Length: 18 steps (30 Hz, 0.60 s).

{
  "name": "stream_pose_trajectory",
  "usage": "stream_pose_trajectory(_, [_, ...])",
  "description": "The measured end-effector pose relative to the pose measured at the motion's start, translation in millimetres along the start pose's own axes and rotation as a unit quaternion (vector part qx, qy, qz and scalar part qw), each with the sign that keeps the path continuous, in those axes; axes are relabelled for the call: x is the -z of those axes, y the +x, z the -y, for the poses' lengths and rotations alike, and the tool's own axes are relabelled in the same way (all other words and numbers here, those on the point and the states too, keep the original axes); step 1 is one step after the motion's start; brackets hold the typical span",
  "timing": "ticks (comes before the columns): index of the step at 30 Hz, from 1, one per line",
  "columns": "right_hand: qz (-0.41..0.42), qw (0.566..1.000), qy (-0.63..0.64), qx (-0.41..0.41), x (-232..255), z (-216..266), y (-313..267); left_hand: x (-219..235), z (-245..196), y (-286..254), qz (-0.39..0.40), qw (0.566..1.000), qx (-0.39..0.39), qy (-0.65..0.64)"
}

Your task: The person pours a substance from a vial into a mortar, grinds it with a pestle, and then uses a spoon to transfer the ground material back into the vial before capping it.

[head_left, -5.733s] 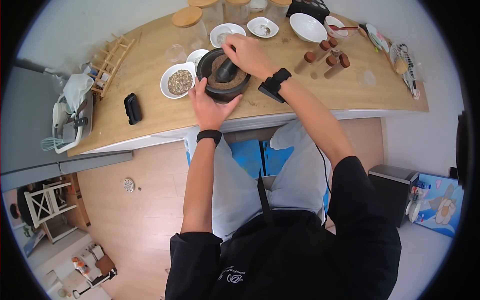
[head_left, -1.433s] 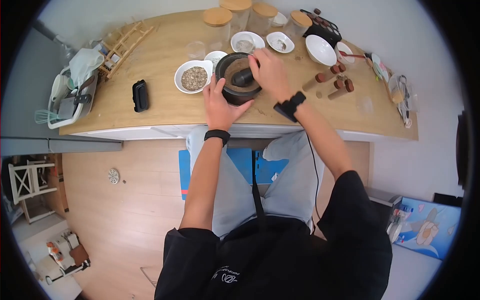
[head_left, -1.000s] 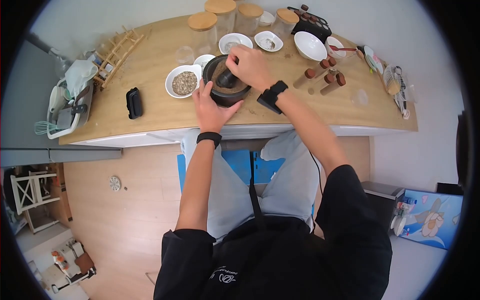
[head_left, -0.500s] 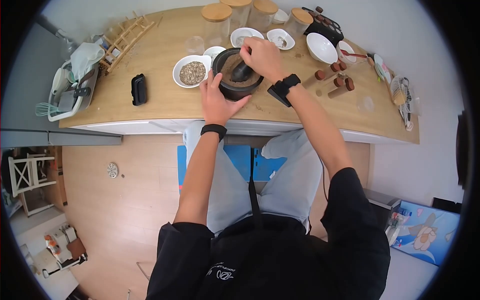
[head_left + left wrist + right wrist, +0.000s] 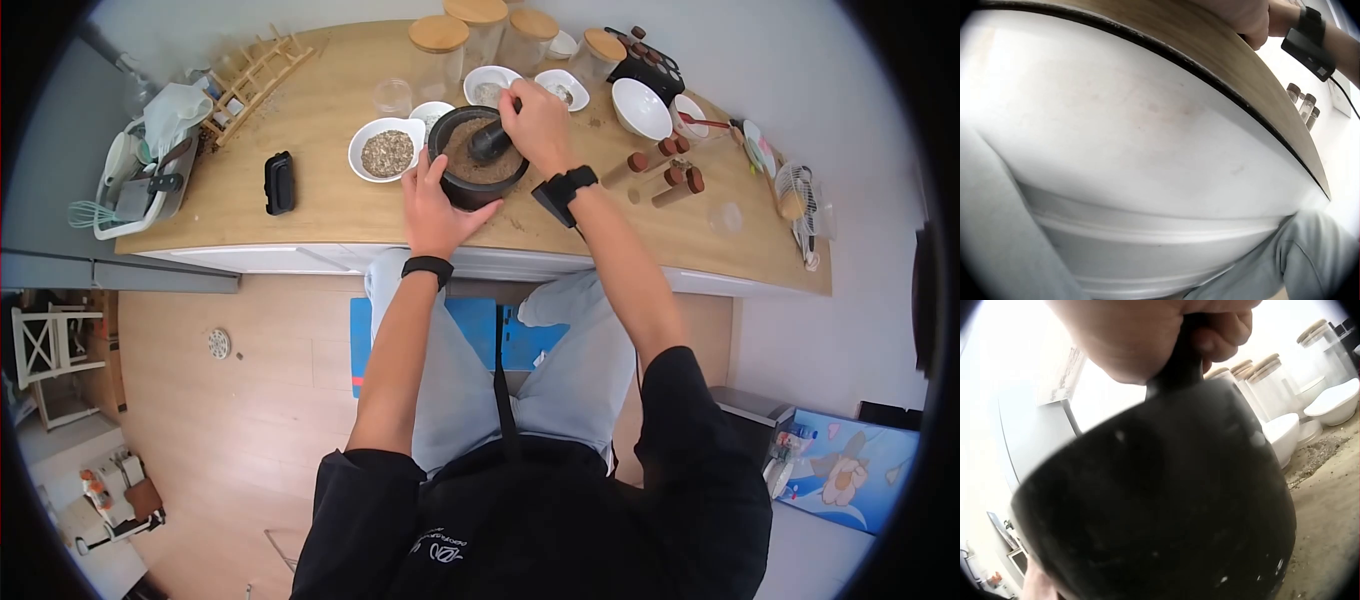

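A dark stone mortar (image 5: 468,195) with brown ground powder (image 5: 470,165) inside stands near the counter's front edge. The right hand (image 5: 538,125) curls round the upper end of the black pestle (image 5: 489,142), whose thick end lies in the powder, tilted. The right wrist view shows the right hand (image 5: 1141,337) above the mortar (image 5: 1166,500), fingers wrapped round the pestle's neck (image 5: 1179,365). At the mortar's near left side, the left hand (image 5: 436,212) grips the outer wall, fingers on the left and thumb along the front. Left of it is a white bowl of coarse flakes (image 5: 387,153).
Small white dishes (image 5: 492,80) and wooden-lidded jars (image 5: 438,60) stand behind the mortar. To the right are cork-topped tubes (image 5: 680,187) and a white bowl (image 5: 641,109). Leftward lie a black case (image 5: 279,183), a wooden rack (image 5: 255,85) and a dish tray (image 5: 150,205).
The pestle leans differently in the mortar, its top swung rightward with the right hand. The left hand keeps its hold on the mortar. The head view has shifted slightly.
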State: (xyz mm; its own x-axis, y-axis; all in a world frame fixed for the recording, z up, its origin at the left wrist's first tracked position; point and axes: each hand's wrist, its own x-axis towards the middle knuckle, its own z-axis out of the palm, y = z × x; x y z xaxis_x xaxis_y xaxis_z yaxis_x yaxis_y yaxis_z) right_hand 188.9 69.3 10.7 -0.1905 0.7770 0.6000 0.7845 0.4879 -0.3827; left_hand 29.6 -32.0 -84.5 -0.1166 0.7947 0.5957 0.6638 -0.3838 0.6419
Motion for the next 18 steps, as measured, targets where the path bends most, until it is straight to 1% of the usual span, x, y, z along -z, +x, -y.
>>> stream_pose_trajectory(2, [-0.050,0.998,0.027,0.016,-7.7,5.9,-6.2,-0.9,0.3,-1.0,-0.032,0.999,-0.033,0.007])
stream_pose_trajectory(3, [-0.047,0.998,0.027,0.014,-8.4,3.9,-5.1,-1.4,1.3,-2.5,-0.029,0.999,-0.030,0.007])
stream_pose_trajectory(5, [0.022,0.999,0.008,0.027,-3.9,0.0,2.3,-3.4,2.3,-2.5,-0.029,0.999,-0.031,-0.002])
stream_pose_trajectory(6, [-0.028,0.999,-0.018,0.012,-2.4,1.9,3.1,-3.2,1.8,-0.6,-0.031,0.999,-0.037,-0.003])
stream_pose_trajectory(7, [-0.032,0.999,-0.017,0.017,-2.7,3.1,4.2,-1.8,-0.3,0.0,-0.031,0.999,-0.031,0.004])
stream_pose_trajectory(9, [0.032,0.999,0.020,0.014,-4.0,3.9,-2.3,0.1,-1.4,-0.9,-0.025,0.999,-0.024,0.013])
stream_pose_trajectory(10, [0.065,0.997,0.012,0.027,-3.3,-2.0,1.3,-0.2,-0.5,-3.0,-0.017,1.000,-0.018,0.016])
stream_pose_trajectory(11, [0.058,0.998,0.013,0.023,-2.8,-4.3,-0.9,-0.8,-0.1,-2.0,-0.010,1.000,-0.016,0.019])
stream_pose_trajectory(13, [-0.046,0.999,-0.002,-0.020,-5.8,-1.7,3.3,0.4,-1.8,0.6,-0.019,0.999,-0.025,0.009])
stream_pose_trajectory(14, [-0.053,0.998,0.028,-0.012,-9.6,2.7,-2.0,0.5,-1.8,-0.3,-0.022,1.000,-0.021,-0.003])
stream_pose_trajectory(15, [-0.053,0.998,0.029,-0.016,-10.0,0.0,-0.6,-0.5,0.7,0.3,-0.018,1.000,-0.022,-0.003])
stream_pose_trajectory(17, [0.051,0.996,0.040,0.064,-3.3,-5.1,1.2,-3.0,0.7,-3.2,-0.010,1.000,-0.005,-0.012])
stream_pose_trajectory(18, [0.055,0.997,0.029,0.034,0.3,-5.7,2.2,-3.0,-0.8,-5.3,-0.008,1.000,-0.006,-0.013])
